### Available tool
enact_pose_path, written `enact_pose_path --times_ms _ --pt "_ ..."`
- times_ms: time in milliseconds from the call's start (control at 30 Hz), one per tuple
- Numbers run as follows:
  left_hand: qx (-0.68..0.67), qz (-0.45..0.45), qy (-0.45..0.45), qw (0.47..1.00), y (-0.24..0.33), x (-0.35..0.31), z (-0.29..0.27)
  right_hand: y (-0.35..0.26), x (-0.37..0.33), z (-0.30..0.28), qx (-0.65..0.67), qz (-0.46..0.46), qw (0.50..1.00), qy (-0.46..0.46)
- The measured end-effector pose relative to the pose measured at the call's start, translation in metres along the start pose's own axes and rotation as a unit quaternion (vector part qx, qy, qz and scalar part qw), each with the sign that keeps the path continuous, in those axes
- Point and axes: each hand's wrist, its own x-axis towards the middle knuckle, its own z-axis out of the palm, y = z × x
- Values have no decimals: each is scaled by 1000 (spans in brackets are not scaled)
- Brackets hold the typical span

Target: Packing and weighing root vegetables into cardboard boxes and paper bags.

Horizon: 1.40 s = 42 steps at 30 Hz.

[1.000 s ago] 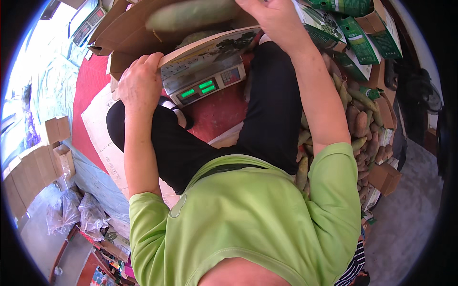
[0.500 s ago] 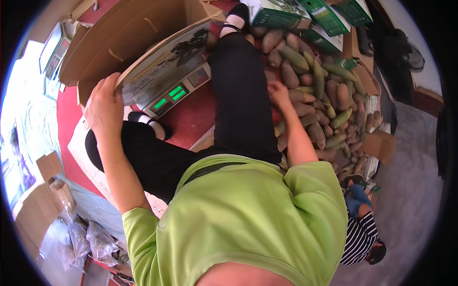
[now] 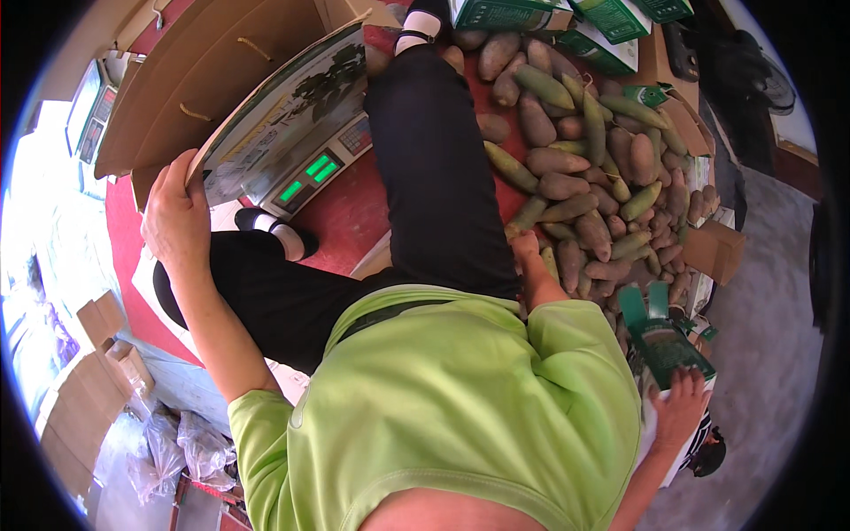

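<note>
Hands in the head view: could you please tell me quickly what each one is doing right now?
Left hand: closed on the cardboard box flap.
Right hand: down among the green-brown fruits; grip cannot be told.

The big brown cardboard box [image 3: 221, 80] lies tipped on its side over the red mat [image 3: 354, 217], its printed flap [image 3: 292, 106] hanging open above the weighing scale [image 3: 310, 173] with green digits. Off at the mat's right edge, a heap of brown and green oblong fruits [image 3: 584, 168] is spread out, touching one another.
</note>
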Motion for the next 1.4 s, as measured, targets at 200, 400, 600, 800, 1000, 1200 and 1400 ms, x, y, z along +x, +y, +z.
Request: enact_pose_path --times_ms 200,400,600,800,1000,1200,1400 --pt "24 -81 -5 996 -43 -32 -9 -41 85 -159 143 57 984 86" --pt "31 -71 9 997 -38 -29 -16 -102 176 23 -145 27 988 51" --pt "21 -60 -4 998 -37 -27 -16 -270 405 261 315 339 870 -170" --pt "18 -62 -6 998 -43 -30 -17 -234 420 265 278 278 907 -148" --pt "12 -52 1 999 -37 -23 -13 -192 415 226 570 280 706 -313" --pt "11 -48 6 999 -42 -27 -16 -212 400 107 654 263 664 -249" --pt "11 -35 -5 999 -42 -27 -16 -259 427 -41 758 9 650 -55"
